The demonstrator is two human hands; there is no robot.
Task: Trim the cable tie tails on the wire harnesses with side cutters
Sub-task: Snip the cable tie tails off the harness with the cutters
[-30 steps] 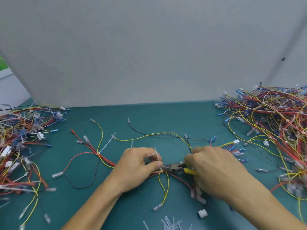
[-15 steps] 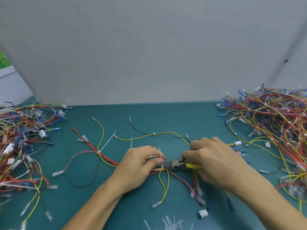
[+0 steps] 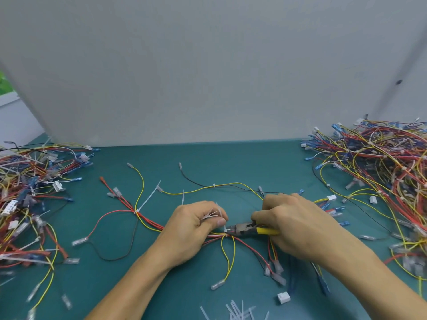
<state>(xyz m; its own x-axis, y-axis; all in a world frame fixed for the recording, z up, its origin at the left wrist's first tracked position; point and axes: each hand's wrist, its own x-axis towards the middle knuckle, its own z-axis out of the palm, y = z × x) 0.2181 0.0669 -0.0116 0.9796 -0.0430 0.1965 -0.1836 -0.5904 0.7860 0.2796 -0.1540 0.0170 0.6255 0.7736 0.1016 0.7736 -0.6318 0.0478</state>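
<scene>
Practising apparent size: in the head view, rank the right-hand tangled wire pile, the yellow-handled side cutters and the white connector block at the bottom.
1. Right-hand tangled wire pile
2. Yellow-handled side cutters, partly hidden
3. White connector block at the bottom

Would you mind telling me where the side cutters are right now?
In the head view the side cutters are just right of centre, yellow handles in the right hand, nose at the harness beside the left hand.

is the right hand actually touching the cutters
Touching. The head view shows the right hand with its fingers curled round the yellow handles of the side cutters, with no gap between them.
</scene>
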